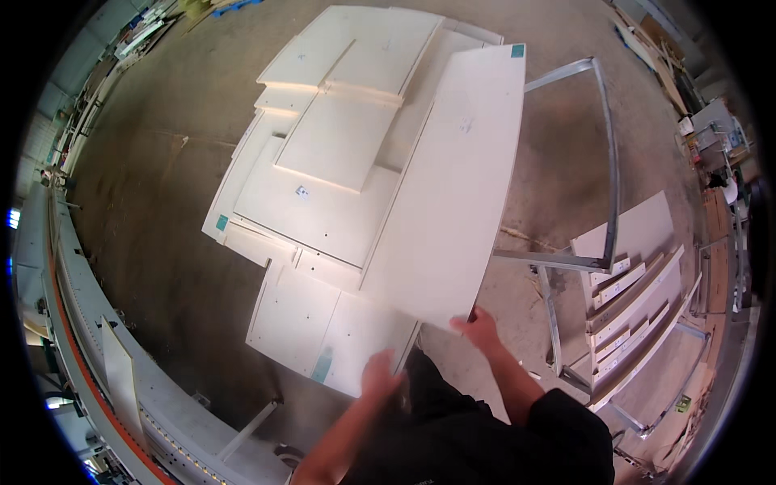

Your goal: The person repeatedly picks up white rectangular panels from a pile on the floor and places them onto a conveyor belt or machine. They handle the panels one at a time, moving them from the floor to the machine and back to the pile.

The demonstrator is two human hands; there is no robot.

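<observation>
A long white panel (457, 174) lies slantwise on top of the stack, with a green sticker at its far right corner. At its near right corner is my right hand (478, 327), fingers closed on the panel's edge. My left hand (381, 374) is at the near edge of a lower white panel (356, 323) with small drilled holes; motion smears its fingers, so I cannot tell whether they grip. Beyond, a square white board (335, 137) and several more white panels (380, 48) overlap in the pile.
A metal frame (612, 162) stands out to the right of the stack. Further right, narrow white strips (622, 283) and boards rest on another metal rack (556, 323). A long machine with an orange-red edge strip (69, 339) runs along the left, a white board (121, 380) standing against it.
</observation>
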